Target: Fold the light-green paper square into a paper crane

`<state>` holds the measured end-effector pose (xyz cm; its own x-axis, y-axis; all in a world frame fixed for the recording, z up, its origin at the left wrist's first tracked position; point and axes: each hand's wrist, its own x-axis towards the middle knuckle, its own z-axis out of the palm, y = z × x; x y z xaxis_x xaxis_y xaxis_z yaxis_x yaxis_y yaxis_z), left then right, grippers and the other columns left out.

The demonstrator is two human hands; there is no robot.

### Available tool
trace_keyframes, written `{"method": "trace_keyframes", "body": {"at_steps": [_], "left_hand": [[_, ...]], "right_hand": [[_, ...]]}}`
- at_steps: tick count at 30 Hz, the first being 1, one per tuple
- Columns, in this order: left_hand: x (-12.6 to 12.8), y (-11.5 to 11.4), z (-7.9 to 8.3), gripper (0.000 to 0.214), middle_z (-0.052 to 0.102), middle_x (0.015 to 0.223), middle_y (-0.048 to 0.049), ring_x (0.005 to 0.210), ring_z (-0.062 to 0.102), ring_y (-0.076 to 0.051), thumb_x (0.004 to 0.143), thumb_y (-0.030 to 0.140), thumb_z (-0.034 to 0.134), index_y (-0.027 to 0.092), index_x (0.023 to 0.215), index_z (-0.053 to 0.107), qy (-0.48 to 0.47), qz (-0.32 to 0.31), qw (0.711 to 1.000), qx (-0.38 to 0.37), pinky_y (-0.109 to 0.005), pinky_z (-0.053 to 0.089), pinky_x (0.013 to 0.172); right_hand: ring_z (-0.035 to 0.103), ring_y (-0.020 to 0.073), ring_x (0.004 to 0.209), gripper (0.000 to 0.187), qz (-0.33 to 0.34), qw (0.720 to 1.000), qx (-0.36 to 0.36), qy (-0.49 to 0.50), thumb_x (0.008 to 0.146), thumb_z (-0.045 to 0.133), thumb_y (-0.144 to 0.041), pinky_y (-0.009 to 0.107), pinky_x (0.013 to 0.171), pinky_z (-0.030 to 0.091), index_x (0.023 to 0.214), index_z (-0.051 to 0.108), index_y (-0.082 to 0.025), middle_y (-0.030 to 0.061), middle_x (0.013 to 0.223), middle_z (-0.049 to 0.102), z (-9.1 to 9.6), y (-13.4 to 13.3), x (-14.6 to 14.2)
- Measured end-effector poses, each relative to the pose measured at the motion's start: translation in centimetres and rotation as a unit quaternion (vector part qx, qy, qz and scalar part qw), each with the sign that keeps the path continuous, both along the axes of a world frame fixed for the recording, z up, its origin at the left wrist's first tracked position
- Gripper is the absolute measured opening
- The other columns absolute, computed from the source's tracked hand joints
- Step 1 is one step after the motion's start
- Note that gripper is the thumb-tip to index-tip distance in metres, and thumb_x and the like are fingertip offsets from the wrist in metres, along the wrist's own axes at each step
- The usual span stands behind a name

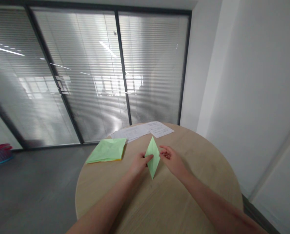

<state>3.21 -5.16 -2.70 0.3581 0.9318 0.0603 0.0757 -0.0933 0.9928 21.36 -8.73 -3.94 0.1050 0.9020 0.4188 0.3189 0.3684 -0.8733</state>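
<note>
A light green piece of folded paper [153, 162], shaped like a tall diamond with a crease down its middle, is held upright above the table. My left hand [140, 162] grips its left side, thumb across the front and the other fingers behind. At the right corner of the diamond is my right hand [170, 159], its index finger stretched apart from the thumb and the other fingers loosely bent. The thumb tip is at the paper's edge; whether it touches cannot be made out.
The round wooden table [198, 188] stands before a glass partition with blinds [154, 65]. A stack of green paper [108, 150], with yellow at its lower edge, lies at the left. Printed sheets [159, 129] lie at the far edge. A red and blue basket [0, 153] sits on the floor.
</note>
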Motion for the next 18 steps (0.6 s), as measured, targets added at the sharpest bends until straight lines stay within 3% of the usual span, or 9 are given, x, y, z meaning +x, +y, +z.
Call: {"method": "trace_keyframes", "body": {"at_steps": [6, 11, 18], "left_hand": [[-0.1, 0.2, 0.0, 0.034, 0.072, 0.08, -0.0079, 0.07, 0.063, -0.02, 0.073, 0.043, 0.073, 0.012, 0.088, 0.072, -0.027, 0.016, 0.999, -0.037, -0.032, 0.05, 0.067], [0.0, 0.3, -0.3, 0.033, 0.071, 0.079, -0.0075, 0.068, 0.062, -0.019, 0.074, 0.042, 0.073, 0.012, 0.087, 0.072, -0.019, 0.014, 0.999, -0.028, -0.031, 0.05, 0.067], [0.3, -0.2, -0.3, 0.037, 0.068, 0.073, -0.0046, 0.064, 0.06, -0.017, 0.072, 0.047, 0.074, 0.012, 0.085, 0.072, -0.005, -0.027, 0.999, -0.03, -0.029, 0.047, 0.063]], "right_hand": [[0.063, 0.019, 0.078, 0.046, 0.053, 0.986, -0.076, 0.136, 0.075, 0.069, -0.045, 0.031, 0.07, 0.048, 0.111, 0.069, -0.017, 0.0077, 0.09, 0.072, -0.4, 0.7, 0.4], [0.065, 0.0207, 0.086, 0.039, 0.076, 0.986, -0.071, 0.132, 0.075, 0.071, -0.046, 0.033, 0.076, 0.05, 0.103, 0.072, -0.019, 0.008, 0.095, 0.073, -0.4, 0.5, 0.5], [0.058, 0.0152, 0.071, 0.047, 0.089, 0.988, -0.052, 0.113, 0.076, 0.071, -0.04, 0.028, 0.068, 0.047, 0.119, 0.063, -0.022, -0.0015, 0.077, 0.061, -1.4, 1.0, 0.2]]}}
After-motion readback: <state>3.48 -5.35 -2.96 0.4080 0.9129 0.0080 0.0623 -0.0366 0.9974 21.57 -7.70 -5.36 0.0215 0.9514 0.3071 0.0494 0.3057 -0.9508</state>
